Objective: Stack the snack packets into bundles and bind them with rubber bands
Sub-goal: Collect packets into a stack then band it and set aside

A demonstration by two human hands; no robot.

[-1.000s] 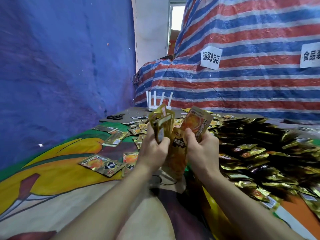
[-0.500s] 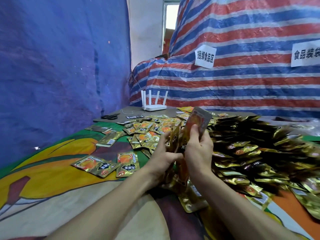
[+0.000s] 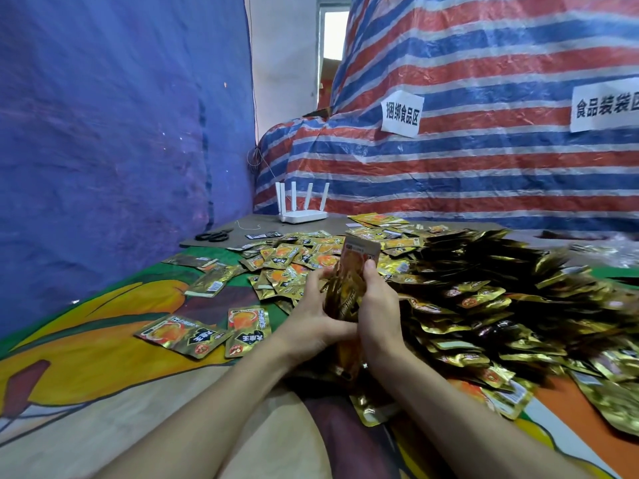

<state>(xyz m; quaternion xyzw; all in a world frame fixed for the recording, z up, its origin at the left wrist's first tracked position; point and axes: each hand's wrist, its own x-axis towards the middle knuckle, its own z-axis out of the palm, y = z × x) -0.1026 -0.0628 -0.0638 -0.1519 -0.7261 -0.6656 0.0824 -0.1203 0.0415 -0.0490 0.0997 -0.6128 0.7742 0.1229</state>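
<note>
Black-handled scissors (image 3: 213, 235) lie far left on the cloth-covered bench (image 3: 86, 340), behind two flat orange-and-gold foil snack packets (image 3: 183, 335). The left grip (image 3: 313, 319) holds one side of an upright stack of orange foil packets (image 3: 352, 271). The right grip (image 3: 377, 312) clasps the other side, thumb up its face. A heap of gold foil packets (image 3: 501, 299) spreads rightward.

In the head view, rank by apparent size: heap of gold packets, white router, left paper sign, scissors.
1. heap of gold packets, by far largest.
2. white router and left paper sign: about alike, and the sign hangs farther back, so unranked.
3. scissors, smallest.
</note>
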